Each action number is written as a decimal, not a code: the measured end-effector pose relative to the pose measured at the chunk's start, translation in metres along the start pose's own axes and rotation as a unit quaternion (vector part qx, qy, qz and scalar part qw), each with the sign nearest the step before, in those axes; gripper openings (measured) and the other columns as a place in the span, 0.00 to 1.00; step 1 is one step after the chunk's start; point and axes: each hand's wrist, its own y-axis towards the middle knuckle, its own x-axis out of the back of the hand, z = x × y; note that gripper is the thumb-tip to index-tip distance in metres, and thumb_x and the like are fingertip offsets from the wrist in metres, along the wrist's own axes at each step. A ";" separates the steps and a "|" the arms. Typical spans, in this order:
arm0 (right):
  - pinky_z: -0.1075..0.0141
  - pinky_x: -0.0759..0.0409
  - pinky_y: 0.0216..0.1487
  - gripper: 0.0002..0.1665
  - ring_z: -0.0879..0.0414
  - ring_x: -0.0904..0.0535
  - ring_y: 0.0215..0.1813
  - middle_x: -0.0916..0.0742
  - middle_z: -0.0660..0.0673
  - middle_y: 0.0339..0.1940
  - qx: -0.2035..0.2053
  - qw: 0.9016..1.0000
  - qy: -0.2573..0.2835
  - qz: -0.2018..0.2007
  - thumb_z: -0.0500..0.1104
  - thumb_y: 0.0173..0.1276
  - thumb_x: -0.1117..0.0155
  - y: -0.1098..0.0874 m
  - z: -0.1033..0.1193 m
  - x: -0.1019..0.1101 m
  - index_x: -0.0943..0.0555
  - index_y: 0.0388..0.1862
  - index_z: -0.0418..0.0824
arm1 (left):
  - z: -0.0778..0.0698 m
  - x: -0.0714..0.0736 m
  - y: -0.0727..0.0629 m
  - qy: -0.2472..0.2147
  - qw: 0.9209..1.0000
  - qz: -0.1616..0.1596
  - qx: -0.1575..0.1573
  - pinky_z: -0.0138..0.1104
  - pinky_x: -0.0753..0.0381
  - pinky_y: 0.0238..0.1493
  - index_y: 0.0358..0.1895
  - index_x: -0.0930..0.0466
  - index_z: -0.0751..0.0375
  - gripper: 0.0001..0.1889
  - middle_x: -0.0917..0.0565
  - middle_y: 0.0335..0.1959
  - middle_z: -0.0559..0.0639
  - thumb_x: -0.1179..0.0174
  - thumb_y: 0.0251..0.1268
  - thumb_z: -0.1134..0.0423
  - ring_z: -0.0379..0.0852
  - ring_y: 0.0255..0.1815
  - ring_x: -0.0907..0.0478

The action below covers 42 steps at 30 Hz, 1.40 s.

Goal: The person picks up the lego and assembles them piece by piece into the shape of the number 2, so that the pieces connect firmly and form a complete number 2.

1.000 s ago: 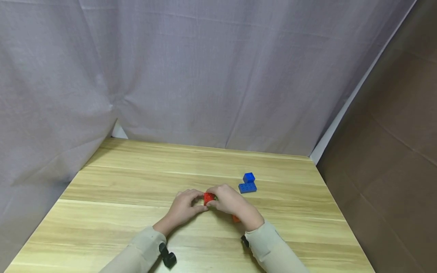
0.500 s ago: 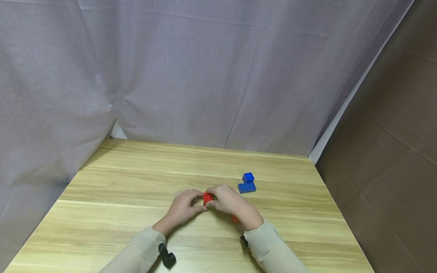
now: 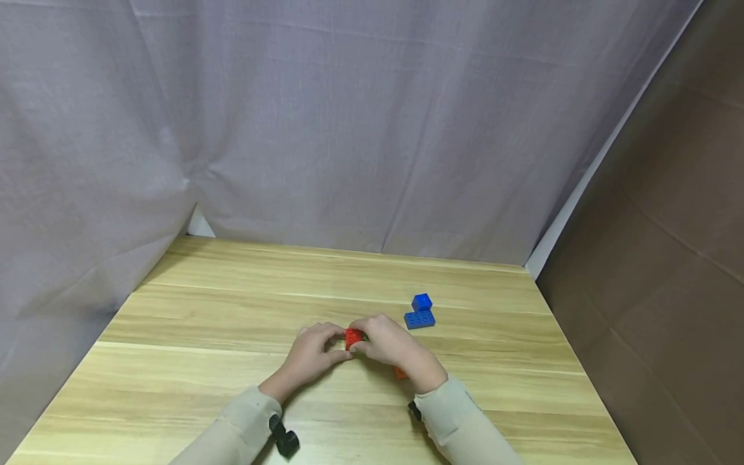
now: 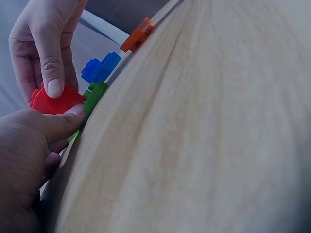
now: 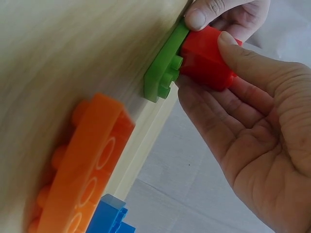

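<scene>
A red brick (image 3: 352,338) with a sloping side is pinched between the thumb and fingers of my right hand (image 3: 388,343). Under it lies a long green brick (image 5: 165,65), flat near the wooden table, with some studs showing past the red one. The red brick's underside sits right at the green studs in the right wrist view. My left hand (image 3: 312,354) pinches the green brick's other end, its thumb (image 4: 65,121) close along the red brick's lower edge. My palm and fingers mostly hide the green brick in the head view.
An orange brick (image 5: 87,165) lies studs-sideways near my right wrist, partly covered by it in the head view. Further back on the right are a blue eight-stud brick (image 3: 420,320) and a smaller blue block (image 3: 422,302) behind it. Grey curtains (image 3: 325,129) stand beyond the table (image 3: 232,278).
</scene>
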 end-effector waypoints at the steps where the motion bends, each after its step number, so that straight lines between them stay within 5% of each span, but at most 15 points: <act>1: 0.70 0.22 0.37 0.13 0.63 0.24 0.34 0.14 0.53 0.35 0.001 1.000 0.000 0.000 0.44 0.69 0.29 0.000 0.000 0.000 0.15 0.50 0.43 | 0.000 0.000 0.000 0.001 1.000 0.000 -0.001 0.38 0.32 0.47 0.50 0.14 0.45 0.20 0.15 0.39 0.35 0.25 0.54 0.47 0.34 0.39 0.24; 22: 0.71 0.24 0.33 0.05 0.63 0.26 0.29 0.17 0.55 0.29 0.005 1.000 0.020 -0.002 0.42 0.68 0.28 -0.003 0.003 0.000 0.15 0.40 0.44 | -0.002 -0.001 -0.003 0.001 1.000 0.001 -0.002 0.37 0.33 0.46 0.48 0.14 0.46 0.18 0.16 0.39 0.35 0.25 0.54 0.48 0.35 0.38 0.25; 42: 0.71 0.23 0.35 0.14 0.64 0.25 0.32 0.15 0.52 0.34 0.005 1.000 0.001 -0.005 0.45 0.69 0.29 -0.002 0.001 -0.002 0.16 0.49 0.41 | -0.004 -0.001 -0.002 0.010 1.000 -0.002 0.002 0.36 0.34 0.45 0.50 0.14 0.46 0.20 0.16 0.38 0.34 0.24 0.54 0.48 0.34 0.38 0.25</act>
